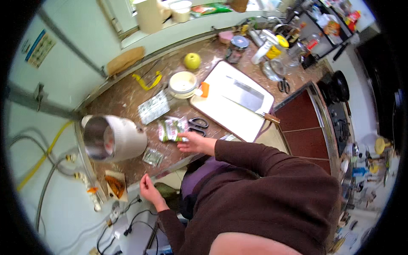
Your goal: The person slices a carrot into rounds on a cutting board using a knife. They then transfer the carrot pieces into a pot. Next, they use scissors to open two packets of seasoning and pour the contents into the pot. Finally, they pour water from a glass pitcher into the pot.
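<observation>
My right hand is at the near edge of the counter, fingers stretched out toward the left. Its thumb side is at the lower corner of a green and white packet; whether they touch I cannot tell. Black-handled scissors lie just beyond that hand, partly behind it. My left hand hangs off the counter's front edge with its fingers curled together, and nothing shows in them. Closest to it on the counter are a small clear sachet and a whitish pot with a steel inside, tipped on its side.
A white cutting board bears a cleaver. Around it stand a cream bowl, a yellow-green apple, a lidded jar and a glass jug. A printed sheet lies left of the bowl. Cables hang below left.
</observation>
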